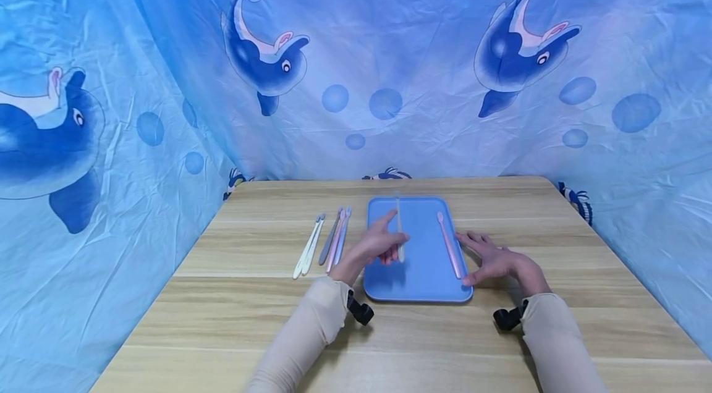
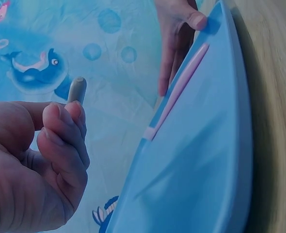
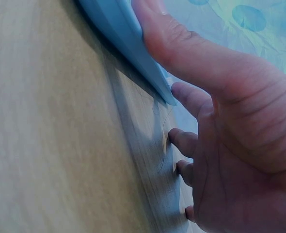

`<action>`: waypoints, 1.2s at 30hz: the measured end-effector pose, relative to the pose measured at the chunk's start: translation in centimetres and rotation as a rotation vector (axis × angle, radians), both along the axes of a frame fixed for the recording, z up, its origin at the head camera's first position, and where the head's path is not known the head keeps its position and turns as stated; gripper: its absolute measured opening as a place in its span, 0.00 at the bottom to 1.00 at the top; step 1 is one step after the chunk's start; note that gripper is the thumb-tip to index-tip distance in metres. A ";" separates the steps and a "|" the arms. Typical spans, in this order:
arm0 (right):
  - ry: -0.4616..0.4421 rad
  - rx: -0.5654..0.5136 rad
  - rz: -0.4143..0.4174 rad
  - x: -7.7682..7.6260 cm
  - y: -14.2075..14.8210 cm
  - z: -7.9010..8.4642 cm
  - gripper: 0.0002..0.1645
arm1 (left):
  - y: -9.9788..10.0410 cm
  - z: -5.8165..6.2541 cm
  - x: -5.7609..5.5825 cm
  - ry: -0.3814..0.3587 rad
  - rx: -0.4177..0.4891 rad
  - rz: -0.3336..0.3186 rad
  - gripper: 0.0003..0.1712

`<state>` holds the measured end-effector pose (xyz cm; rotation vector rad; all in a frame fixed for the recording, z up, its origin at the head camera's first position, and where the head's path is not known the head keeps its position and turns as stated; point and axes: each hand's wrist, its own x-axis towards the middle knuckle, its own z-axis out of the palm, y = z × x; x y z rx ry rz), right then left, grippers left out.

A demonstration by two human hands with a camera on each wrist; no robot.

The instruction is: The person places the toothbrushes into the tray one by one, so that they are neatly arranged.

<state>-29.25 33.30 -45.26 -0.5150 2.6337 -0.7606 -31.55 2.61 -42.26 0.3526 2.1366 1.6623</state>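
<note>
My left hand [image 1: 384, 241] pinches a pale toothbrush [image 1: 400, 247] above the blue tray [image 1: 423, 287]. In the left wrist view, the rounded end of that toothbrush [image 2: 77, 90] sticks out past the curled fingers. A pink toothbrush [image 1: 449, 246] lies lengthwise along the tray's right side. Beside that edge my right hand [image 1: 497, 262] is spread, its thumb touching the tray's rim and its fingertips by the right side. The right wrist view shows the thumb against the tray wall [image 3: 116, 29] and the other fingers apart, holding nothing.
Left of the tray, two pale toothbrushes [image 1: 309, 247] lie together on the wooden table [image 1: 233, 306]. Closer to the tray lie a grey toothbrush [image 1: 330, 238], a pink one [image 1: 337, 242] and a lilac one [image 1: 343, 237]. A blue dolphin-print curtain [image 1: 356, 59] hangs behind the table.
</note>
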 end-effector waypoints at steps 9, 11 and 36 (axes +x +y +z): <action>0.014 0.008 0.002 -0.1 0.1 -0.2 0.73 | 1.7 0.0 0.2 0.011 -0.020 -0.011 0.51; 0.007 0.004 -0.003 -0.1 0.1 -0.2 0.73 | 2.0 -0.2 0.3 0.012 -0.013 -0.012 0.51; -0.001 0.003 0.001 -0.2 0.1 -0.3 0.74 | 6.1 -1.6 0.3 -0.017 0.013 -0.045 0.49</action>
